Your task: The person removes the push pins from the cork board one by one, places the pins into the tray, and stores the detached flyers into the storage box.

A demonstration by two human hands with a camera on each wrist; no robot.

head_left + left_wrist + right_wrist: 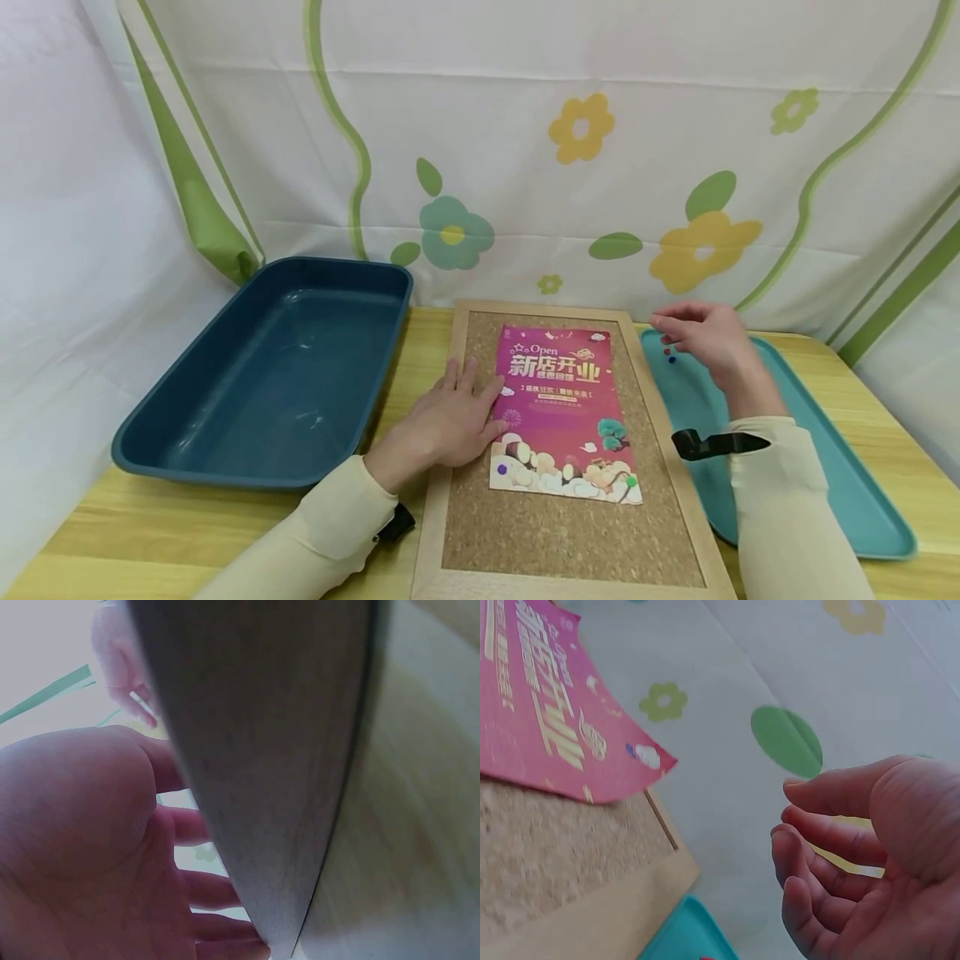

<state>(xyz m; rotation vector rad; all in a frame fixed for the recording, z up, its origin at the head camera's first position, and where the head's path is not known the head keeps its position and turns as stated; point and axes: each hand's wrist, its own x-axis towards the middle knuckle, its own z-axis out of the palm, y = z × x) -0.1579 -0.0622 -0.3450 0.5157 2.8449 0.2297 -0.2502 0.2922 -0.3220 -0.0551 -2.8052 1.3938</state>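
A corkboard (pixel 480 533) with a wooden frame lies on the table, and a magenta poster (pixel 562 417) lies on it. A purple pushpin (pixel 502 469) sits at the poster's lower left and a green pushpin (pixel 632 481) at its lower right. My left hand (pixel 453 421) rests with spread fingers on the board and the poster's left edge. Above the far end of the teal tray (pixel 813 467) is my right hand (pixel 712 342). In the right wrist view its fingers (pixel 802 900) curve loosely, with nothing visible between them and the thumb.
Small red and blue pins (pixel 672 360) lie in the tray's far end, below the right hand. At the left stands a deep dark blue basin (pixel 255 392). Behind the wooden table (pixel 127 542) hangs a white flowered cloth (pixel 495 125).
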